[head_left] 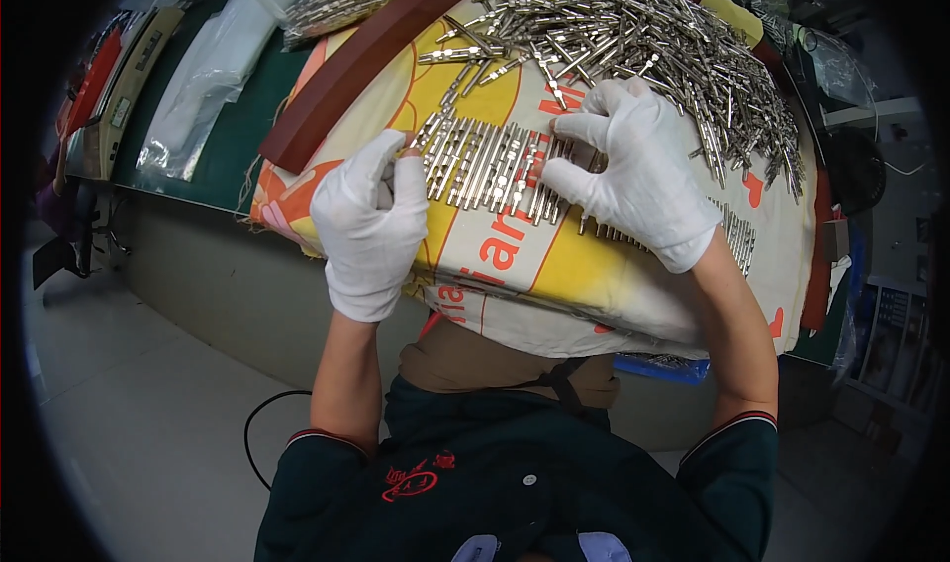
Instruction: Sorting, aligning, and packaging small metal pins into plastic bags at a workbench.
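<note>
A row of slim silver metal rods (480,166), stepped and drill-like in shape, lies side by side on a printed cloth (584,265). My left hand (374,221), in a white glove, is at the row's left end. Its fingers are curled, with the thumb and forefinger close by the outermost rods; whatever they grip is hidden. At the right end is my right hand (633,166), gloved as well, its thumb and forefinger bent around a metal rod (562,151). More lined-up rods (737,235) show partly beneath and beyond the right wrist.
A large loose heap of similar rods (614,18) covers the far side of the cloth. Dark red wooden strips (366,57) border it. Clear plastic bags (213,77) lie on the green tabletop at left, near a beige device (124,97). A blue tray (661,366) sits below the near edge.
</note>
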Available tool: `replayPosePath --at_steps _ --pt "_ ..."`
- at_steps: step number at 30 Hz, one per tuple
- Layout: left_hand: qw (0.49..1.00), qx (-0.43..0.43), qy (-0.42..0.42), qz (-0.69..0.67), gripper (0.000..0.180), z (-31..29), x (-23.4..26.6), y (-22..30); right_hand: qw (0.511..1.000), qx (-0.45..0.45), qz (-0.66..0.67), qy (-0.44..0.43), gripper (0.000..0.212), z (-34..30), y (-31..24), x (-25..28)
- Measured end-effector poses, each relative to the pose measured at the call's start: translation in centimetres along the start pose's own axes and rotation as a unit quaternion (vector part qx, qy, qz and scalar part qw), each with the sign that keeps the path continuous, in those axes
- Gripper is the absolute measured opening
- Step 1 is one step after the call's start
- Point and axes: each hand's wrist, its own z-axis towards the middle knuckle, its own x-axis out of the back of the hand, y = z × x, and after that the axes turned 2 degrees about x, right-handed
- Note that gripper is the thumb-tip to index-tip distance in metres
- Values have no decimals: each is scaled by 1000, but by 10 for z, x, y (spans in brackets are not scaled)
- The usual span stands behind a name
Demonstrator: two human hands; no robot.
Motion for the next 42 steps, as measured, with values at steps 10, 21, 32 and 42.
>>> replayPosePath --at_steps 10,21,32,42 --pt "1000 16 -17 15 14 1 4 5 994 -56 -70 -62 72 -4 -28 -2" --pt "786 328 -399 -339 31 48 6 82 995 50 19 88 65 -16 -35 36" --pt "783 235 -429 -384 37 72 -52 110 974 -109 24 196 76 -119 30 89" --pt "791 240 -354 -436 33 96 -107 85 810 -566 -135 77 87 -214 157 161"
